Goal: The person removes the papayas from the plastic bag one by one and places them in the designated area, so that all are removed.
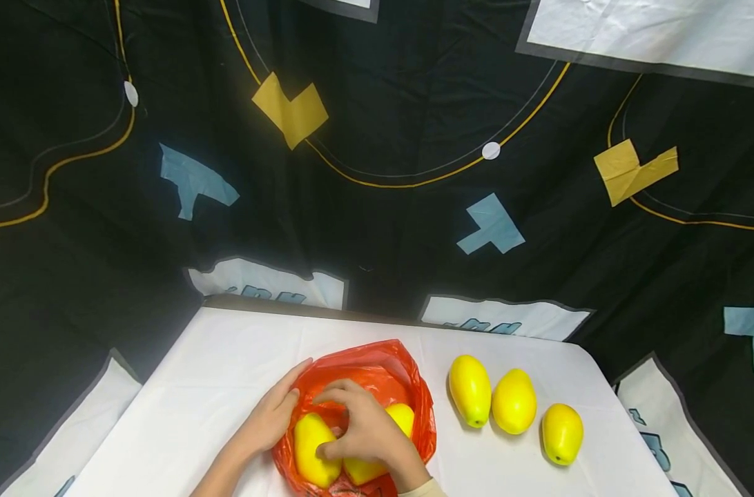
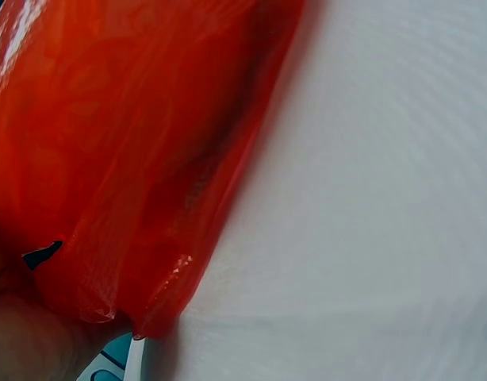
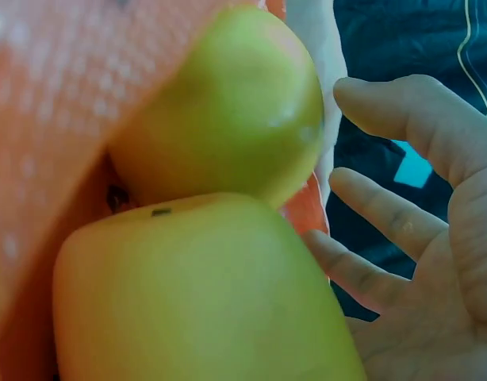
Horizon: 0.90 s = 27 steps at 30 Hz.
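A red plastic bag [image 1: 423,442] stands with its mouth open on the white table, and yellow mangoes [image 1: 311,449] lie inside it. My left hand [image 1: 268,421] holds the bag's left rim; in the left wrist view, part of that hand [image 2: 37,341] shows at the lower left against the red plastic [image 2: 140,159]. Over the bag's mouth is my right hand [image 1: 364,421], its fingers spread above the mangoes. The right wrist view has that hand [image 3: 434,238] with fingers apart and nothing between them, beside two mangoes [image 3: 196,294]. The bag's bottom is hidden.
Three more yellow mangoes [image 1: 470,390] lie on the white tabletop [image 1: 228,359] to the right of the bag. Behind the table hangs a black cloth [image 1: 383,235] with yellow lines and pieces of tape.
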Each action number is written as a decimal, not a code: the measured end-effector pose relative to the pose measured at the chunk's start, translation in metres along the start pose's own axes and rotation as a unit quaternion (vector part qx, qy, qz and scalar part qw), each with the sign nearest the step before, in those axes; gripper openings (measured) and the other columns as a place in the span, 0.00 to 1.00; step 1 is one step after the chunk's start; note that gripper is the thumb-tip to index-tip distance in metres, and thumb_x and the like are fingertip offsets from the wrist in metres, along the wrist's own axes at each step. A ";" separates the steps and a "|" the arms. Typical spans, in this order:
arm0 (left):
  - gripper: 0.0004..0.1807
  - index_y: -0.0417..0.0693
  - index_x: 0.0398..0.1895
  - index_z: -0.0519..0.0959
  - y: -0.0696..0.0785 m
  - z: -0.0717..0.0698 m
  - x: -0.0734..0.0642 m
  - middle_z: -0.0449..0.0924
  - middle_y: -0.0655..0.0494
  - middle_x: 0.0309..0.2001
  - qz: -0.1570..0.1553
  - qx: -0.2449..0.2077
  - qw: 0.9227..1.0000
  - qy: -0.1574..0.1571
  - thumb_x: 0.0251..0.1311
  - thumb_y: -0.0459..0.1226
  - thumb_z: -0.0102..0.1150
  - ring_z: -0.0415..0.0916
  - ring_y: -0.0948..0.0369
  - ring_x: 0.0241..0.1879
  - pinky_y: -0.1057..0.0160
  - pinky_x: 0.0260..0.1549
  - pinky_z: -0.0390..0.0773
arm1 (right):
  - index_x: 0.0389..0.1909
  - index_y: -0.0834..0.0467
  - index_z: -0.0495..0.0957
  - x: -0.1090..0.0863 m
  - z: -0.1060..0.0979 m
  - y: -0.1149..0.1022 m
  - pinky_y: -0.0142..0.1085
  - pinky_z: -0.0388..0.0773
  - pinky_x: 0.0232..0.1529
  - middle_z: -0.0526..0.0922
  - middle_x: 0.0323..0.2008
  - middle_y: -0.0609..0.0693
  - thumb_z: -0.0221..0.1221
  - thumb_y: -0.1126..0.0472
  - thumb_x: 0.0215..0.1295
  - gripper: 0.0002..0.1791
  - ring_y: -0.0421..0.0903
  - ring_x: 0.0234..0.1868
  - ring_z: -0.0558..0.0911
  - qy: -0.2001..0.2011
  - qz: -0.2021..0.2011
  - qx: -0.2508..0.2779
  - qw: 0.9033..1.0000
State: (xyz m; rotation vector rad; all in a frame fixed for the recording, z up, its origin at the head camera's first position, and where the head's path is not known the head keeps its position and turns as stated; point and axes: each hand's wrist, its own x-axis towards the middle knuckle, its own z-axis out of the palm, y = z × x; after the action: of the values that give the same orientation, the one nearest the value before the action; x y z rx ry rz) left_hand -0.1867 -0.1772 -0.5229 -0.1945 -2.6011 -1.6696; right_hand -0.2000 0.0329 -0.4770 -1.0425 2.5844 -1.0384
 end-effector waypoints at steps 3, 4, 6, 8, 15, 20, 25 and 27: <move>0.29 0.61 0.75 0.57 0.000 0.000 0.000 0.60 0.54 0.73 0.001 0.001 1.000 0.000 0.74 0.31 0.39 0.56 0.49 0.71 0.40 0.68 0.54 | 0.54 0.37 0.79 0.001 0.002 -0.002 0.35 0.80 0.46 0.73 0.53 0.31 0.74 0.52 0.39 0.34 0.42 0.50 0.75 -0.010 0.000 -0.021 1.000; 0.30 0.61 0.75 0.57 0.000 0.000 0.001 0.60 0.54 0.73 0.001 0.000 1.000 0.000 0.74 0.31 0.39 0.56 0.49 0.71 0.40 0.68 0.54 | 0.54 0.37 0.79 0.001 0.003 -0.003 0.35 0.80 0.45 0.73 0.53 0.31 0.74 0.51 0.39 0.34 0.41 0.50 0.75 -0.013 0.004 -0.027 1.000; 0.30 0.63 0.75 0.57 0.000 0.000 0.001 0.59 0.55 0.73 0.001 0.000 1.000 -0.002 0.74 0.31 0.38 0.56 0.49 0.71 0.40 0.68 0.54 | 0.54 0.36 0.79 0.001 0.004 -0.005 0.36 0.80 0.45 0.72 0.54 0.32 0.75 0.51 0.39 0.34 0.40 0.50 0.75 -0.020 0.011 -0.034 0.999; 0.30 0.63 0.76 0.57 0.001 0.000 0.001 0.58 0.55 0.73 0.000 0.000 1.000 -0.004 0.74 0.31 0.38 0.55 0.49 0.71 0.40 0.68 0.53 | 0.53 0.35 0.79 0.001 0.004 -0.006 0.37 0.80 0.46 0.72 0.54 0.32 0.75 0.50 0.39 0.33 0.40 0.50 0.74 -0.030 0.018 -0.039 0.999; 0.30 0.60 0.76 0.57 0.001 0.001 0.000 0.59 0.55 0.73 -0.002 0.000 1.000 -0.004 0.74 0.31 0.38 0.56 0.49 0.71 0.39 0.68 0.53 | 0.48 0.31 0.80 0.000 0.009 -0.011 0.38 0.80 0.46 0.72 0.54 0.31 0.75 0.49 0.39 0.29 0.37 0.50 0.73 -0.056 0.032 -0.034 0.997; 0.30 0.60 0.75 0.58 0.000 0.002 -0.001 0.60 0.54 0.73 0.001 0.004 1.000 0.000 0.73 0.31 0.39 0.57 0.48 0.70 0.39 0.67 0.55 | 0.48 0.31 0.81 -0.002 0.015 -0.011 0.34 0.79 0.45 0.72 0.54 0.31 0.74 0.50 0.40 0.28 0.35 0.48 0.73 -0.061 0.022 -0.027 0.998; 0.29 0.60 0.75 0.58 0.000 0.002 -0.001 0.60 0.54 0.73 -0.001 0.007 1.000 0.003 0.73 0.31 0.39 0.57 0.48 0.70 0.38 0.67 0.55 | 0.48 0.32 0.81 -0.003 0.019 -0.012 0.35 0.79 0.44 0.72 0.55 0.32 0.73 0.51 0.39 0.29 0.35 0.48 0.73 -0.062 0.032 -0.013 0.997; 0.29 0.60 0.75 0.58 0.000 0.002 -0.001 0.60 0.55 0.73 -0.002 0.006 1.000 0.002 0.74 0.31 0.39 0.57 0.48 0.71 0.38 0.67 0.54 | 0.49 0.31 0.80 -0.004 0.020 -0.013 0.37 0.79 0.44 0.72 0.56 0.32 0.74 0.51 0.39 0.30 0.36 0.49 0.73 -0.068 0.042 -0.005 0.997</move>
State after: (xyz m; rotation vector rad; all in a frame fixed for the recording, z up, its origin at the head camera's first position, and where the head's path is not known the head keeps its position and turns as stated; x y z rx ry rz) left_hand -0.1853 -0.1750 -0.5236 -0.1844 -2.6087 -1.6540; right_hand -0.1819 0.0181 -0.4834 -0.9624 2.5036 -0.9017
